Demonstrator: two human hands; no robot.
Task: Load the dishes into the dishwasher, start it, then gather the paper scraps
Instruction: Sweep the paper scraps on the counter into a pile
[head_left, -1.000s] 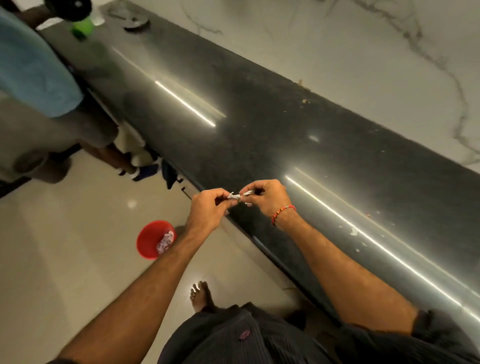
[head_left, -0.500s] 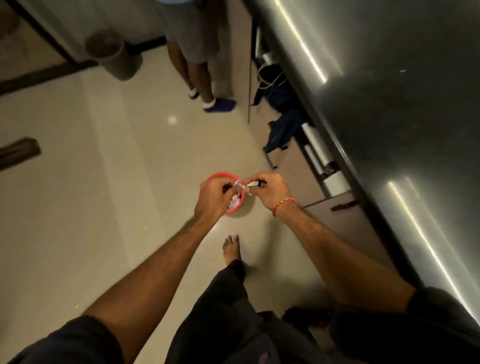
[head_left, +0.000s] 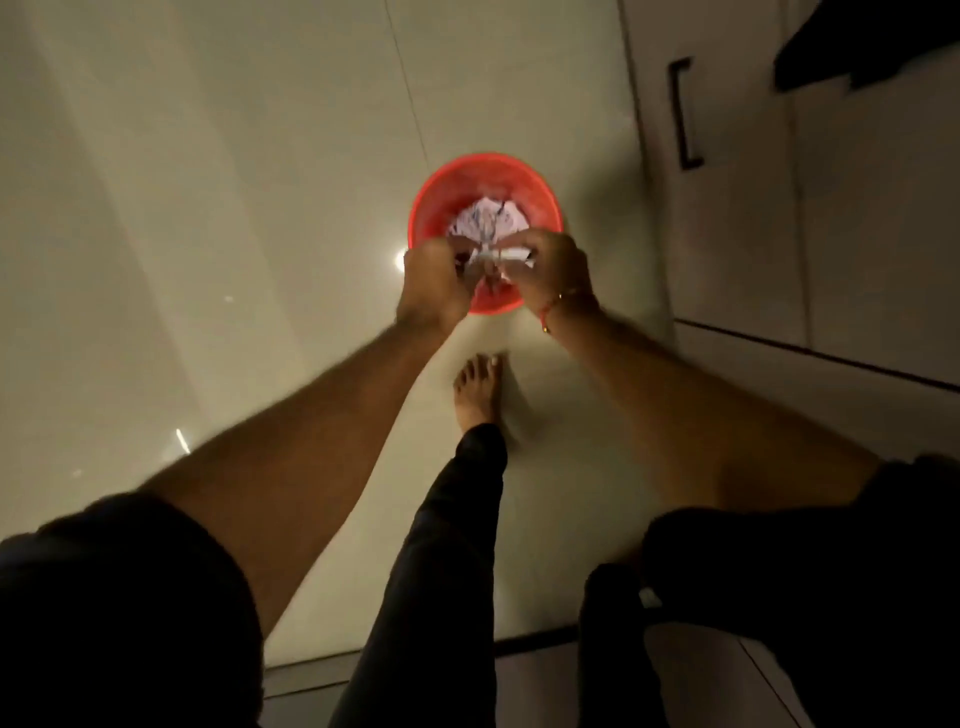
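Note:
A red round bin (head_left: 441, 192) stands on the pale tiled floor, with white paper scraps (head_left: 485, 221) lying inside. Both my hands hover over its near side. My left hand (head_left: 434, 283) and my right hand (head_left: 550, 275) pinch small white paper scraps (head_left: 501, 257) between them, held above the bin's opening. A red thread band circles my right wrist. The frame is motion-blurred.
Cabinet doors with a dark handle (head_left: 685, 111) run along the right side. My bare foot (head_left: 478, 387) stands just behind the bin. A dark cloth (head_left: 872, 47) hangs at the top right. Pale floor tiles (head_left: 208, 208) spread to the left.
My view has swung from the dark counter down to the floor. Both hands carried the pinched scraps from the counter edge to above the red bin.

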